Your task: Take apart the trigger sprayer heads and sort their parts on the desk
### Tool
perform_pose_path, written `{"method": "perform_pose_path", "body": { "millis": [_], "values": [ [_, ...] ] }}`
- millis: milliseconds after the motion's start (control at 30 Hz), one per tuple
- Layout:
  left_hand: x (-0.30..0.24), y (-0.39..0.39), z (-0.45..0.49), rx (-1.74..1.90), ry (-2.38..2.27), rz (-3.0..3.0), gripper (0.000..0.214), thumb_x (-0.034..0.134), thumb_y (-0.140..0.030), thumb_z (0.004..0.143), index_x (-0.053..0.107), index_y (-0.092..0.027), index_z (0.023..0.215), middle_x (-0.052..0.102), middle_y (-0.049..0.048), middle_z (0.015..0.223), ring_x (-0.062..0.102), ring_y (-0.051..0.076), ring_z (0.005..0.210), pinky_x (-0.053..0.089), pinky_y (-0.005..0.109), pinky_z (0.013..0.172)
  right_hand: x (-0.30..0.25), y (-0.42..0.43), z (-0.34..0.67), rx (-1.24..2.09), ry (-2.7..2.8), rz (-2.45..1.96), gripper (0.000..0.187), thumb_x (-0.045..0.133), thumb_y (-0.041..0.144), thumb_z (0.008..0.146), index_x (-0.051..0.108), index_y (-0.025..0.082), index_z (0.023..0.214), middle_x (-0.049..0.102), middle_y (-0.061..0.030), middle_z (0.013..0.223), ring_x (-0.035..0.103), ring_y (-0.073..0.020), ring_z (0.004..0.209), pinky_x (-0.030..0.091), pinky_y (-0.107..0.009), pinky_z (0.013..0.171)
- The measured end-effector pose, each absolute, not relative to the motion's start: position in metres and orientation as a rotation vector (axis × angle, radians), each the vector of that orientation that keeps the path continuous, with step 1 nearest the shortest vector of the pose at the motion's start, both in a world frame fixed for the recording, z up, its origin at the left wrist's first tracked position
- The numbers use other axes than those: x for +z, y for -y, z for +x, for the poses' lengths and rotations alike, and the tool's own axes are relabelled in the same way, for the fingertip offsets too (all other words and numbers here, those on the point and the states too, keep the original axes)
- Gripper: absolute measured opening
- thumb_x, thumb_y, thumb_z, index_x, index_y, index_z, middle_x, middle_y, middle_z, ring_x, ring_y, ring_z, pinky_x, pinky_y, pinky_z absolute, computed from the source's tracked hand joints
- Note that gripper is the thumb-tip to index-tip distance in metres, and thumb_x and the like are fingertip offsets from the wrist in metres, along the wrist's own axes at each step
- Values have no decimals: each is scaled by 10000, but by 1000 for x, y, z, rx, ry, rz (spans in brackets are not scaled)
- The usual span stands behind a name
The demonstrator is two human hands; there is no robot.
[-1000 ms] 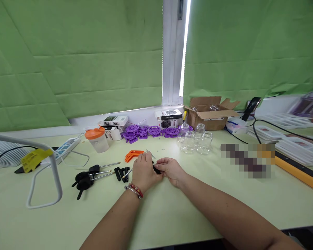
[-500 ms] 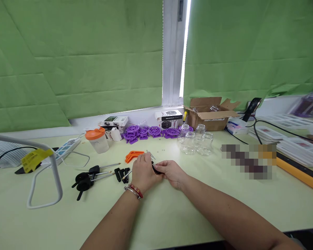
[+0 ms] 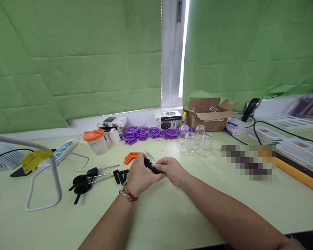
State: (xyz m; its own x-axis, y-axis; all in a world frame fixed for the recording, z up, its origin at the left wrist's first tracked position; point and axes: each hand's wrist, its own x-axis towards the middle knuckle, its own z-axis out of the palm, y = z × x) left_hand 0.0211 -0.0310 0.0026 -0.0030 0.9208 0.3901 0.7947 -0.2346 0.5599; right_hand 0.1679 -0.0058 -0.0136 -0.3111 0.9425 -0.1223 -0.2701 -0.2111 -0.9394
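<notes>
My left hand (image 3: 140, 176) is closed around one end of a small black plastic part (image 3: 150, 166), held just above the table. On the other side, my right hand (image 3: 172, 172) pinches the part's right end between thumb and fingers. Part of the black piece is hidden by the fingers. Beside my left hand lie several short black handle-like pieces (image 3: 116, 176). Orange angled pieces (image 3: 131, 157) rest just beyond it, along with a few thin metal pins (image 3: 150, 155). Further left are black knobs with metal rods (image 3: 82, 185).
Purple wheel-shaped pieces (image 3: 154, 132) line the back edge near small printed boxes (image 3: 168, 116). Several clear jars (image 3: 189, 145) stand before an open cardboard box (image 3: 211, 119). An orange-lidded cup (image 3: 97, 144), a power strip (image 3: 65, 148) and a grey metal frame (image 3: 57, 184) are at left.
My left hand has shifted slightly left and turned, so more of the black part shows between my hands. My right hand keeps its pinch. The view has moved a little.
</notes>
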Motion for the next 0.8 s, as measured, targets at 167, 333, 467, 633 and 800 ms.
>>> {"method": "perform_pose_path", "body": {
  "millis": [167,333,467,633,800],
  "values": [
    [-1,27,20,1065,-1813,2063,746,738,-596,420,439,-203,978,562,37,857,557,227,781,435,333,643,-19,4,167,1684,1097,-958,333,802,361,508,654,127,695,649,-17,643,595,-134,614,467,-285,622],
    [2,27,15,1097,-1715,1999,668,752,-528,465,419,-218,955,555,10,850,556,196,769,435,315,658,-23,2,173,1362,1477,-889,302,646,265,713,682,196,1005,679,-26,830,614,-157,786,485,-320,741],
    [6,29,13,1140,-1683,1935,655,762,-497,475,405,-221,950,554,5,859,555,188,784,433,307,671,-20,5,178,906,1907,-831,320,488,177,824,677,271,1065,694,-22,920,627,-162,840,488,-317,778],
    [7,28,14,1186,-1643,1869,660,780,-494,449,427,-216,932,555,4,850,552,184,777,427,304,673,-18,5,181,644,2017,-844,326,459,129,831,690,242,1033,701,-42,982,646,-168,872,508,-305,784],
    [7,27,13,1190,-1660,1831,669,786,-495,437,441,-213,936,554,3,846,550,185,776,427,311,681,-18,6,181,592,2049,-868,380,450,76,801,673,245,1058,695,-33,1010,645,-161,899,509,-302,808]
  ]
}}
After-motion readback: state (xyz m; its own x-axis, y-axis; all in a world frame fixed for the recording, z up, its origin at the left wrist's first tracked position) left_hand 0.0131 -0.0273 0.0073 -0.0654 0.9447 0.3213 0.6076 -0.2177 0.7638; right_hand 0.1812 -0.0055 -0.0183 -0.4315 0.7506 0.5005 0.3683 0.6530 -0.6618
